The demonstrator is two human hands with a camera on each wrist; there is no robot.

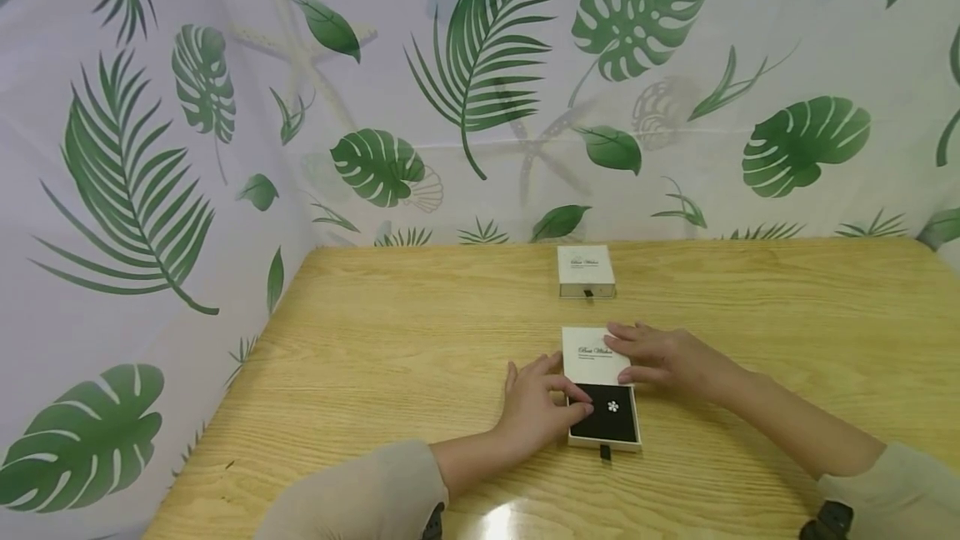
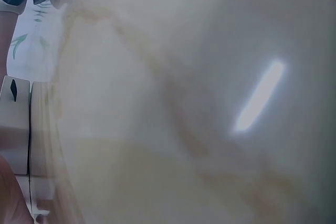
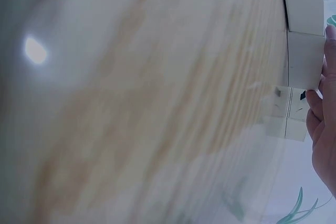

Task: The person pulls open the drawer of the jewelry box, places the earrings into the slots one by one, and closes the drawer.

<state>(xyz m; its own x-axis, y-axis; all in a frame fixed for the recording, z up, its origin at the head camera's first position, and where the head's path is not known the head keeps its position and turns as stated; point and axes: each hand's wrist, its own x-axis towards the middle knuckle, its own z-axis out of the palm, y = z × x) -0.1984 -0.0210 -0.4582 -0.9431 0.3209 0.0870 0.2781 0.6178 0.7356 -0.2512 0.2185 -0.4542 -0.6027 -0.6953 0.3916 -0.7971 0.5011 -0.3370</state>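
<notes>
A white jewellery box (image 1: 597, 368) marked "Best Wishes" lies on the table with its drawer (image 1: 606, 442) pulled out toward me. On the drawer's black insert (image 1: 611, 427) sits a small silvery flower-shaped stud (image 1: 612, 407). My left hand (image 1: 538, 408) reaches in from the left, with thumb and index fingertips close together over the insert, left of the stud; anything between them is hidden. Its other fingers lie beside the box's left side. My right hand (image 1: 675, 361) grips the sleeve's right side, thumb low and fingers at the far corner. The right wrist view shows these fingers (image 3: 315, 109) against the box.
Behind the box, near the table's back edge, stands a second white box (image 1: 586, 267) of the same kind, closed, with a black pull tab. The wooden table (image 1: 420, 315) meets a leaf-printed cloth (image 1: 465, 40) at the back and left.
</notes>
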